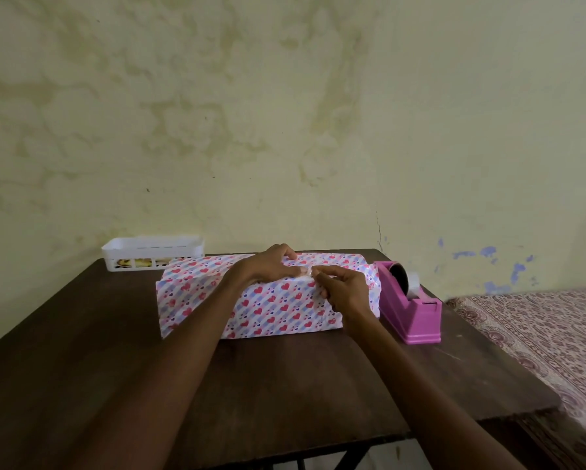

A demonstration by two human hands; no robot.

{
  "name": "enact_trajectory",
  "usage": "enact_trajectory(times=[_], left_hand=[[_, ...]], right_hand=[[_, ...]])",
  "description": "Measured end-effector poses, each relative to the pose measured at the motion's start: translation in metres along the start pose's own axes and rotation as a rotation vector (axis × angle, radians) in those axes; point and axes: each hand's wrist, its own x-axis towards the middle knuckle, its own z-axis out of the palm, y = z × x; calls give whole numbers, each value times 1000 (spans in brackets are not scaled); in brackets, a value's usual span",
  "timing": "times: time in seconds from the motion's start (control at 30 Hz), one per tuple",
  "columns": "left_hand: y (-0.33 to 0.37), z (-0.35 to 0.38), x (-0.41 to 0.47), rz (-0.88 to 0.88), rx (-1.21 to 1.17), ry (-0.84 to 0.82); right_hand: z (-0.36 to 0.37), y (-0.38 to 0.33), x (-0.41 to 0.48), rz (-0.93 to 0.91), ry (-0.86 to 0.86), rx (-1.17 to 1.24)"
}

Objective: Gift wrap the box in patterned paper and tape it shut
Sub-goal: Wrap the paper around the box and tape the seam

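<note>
A long box (196, 301) wrapped in white paper with red and pink hearts lies across the dark wooden table (115, 385). My left hand (271, 266) rests on the top of the box, fingers spread and pressing the paper down. My right hand (344, 288) is at the near top edge on the right, its thumb and forefinger pinching a small piece of clear tape (308, 271) that meets my left thumb. A pink tape dispenser (415, 310) with a roll of clear tape stands just right of the box.
A white slotted plastic basket (152, 252) sits at the table's back left, against the stained wall. A bed with a patterned cover (539, 337) lies to the right of the table. The table's right edge runs close behind the dispenser.
</note>
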Motion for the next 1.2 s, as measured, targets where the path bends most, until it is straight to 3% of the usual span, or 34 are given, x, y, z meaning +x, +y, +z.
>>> enact_trajectory(times=[0.4,0.77,0.97,1.2], left_hand=[[-3,-2,2,13,55,-51],[-2,-2,1,25,56,-52],[-2,-3,0,22,34,-51],[-4,-6,0,7,41,-75]], right_hand=[[2,-10,9,169,82,46],[19,-16,12,135,364,-424],[19,-14,0,81,305,-466],[3,-30,7,101,401,-551]])
